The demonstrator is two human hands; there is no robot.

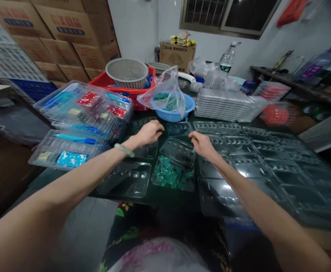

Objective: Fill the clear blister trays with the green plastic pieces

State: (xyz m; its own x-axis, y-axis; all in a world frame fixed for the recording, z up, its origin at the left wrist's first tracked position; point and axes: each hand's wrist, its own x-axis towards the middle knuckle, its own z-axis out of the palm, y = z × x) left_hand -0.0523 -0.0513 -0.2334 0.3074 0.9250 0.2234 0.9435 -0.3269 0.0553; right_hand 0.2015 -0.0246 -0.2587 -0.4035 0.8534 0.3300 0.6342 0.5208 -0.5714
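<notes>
Both my arms reach forward over a dark table covered with clear plastic blister trays. My left hand (150,132), a pale bracelet on its wrist, rests knuckles up on a clear tray (147,151) with its fingers curled down. My right hand (201,144) hovers with fingers bent at the edge of another clear tray (178,150), which lies tilted over a tray filled with small green pieces (171,175). I cannot see anything pinched in either hand.
Filled packs with blue pens and coloured cards are stacked at the left (83,109). Behind the hands stand a blue bowl holding a bag of green pieces (171,104), a red crate with a grey basket (127,73), and a stack of empty trays (225,105). Cardboard boxes line the back left.
</notes>
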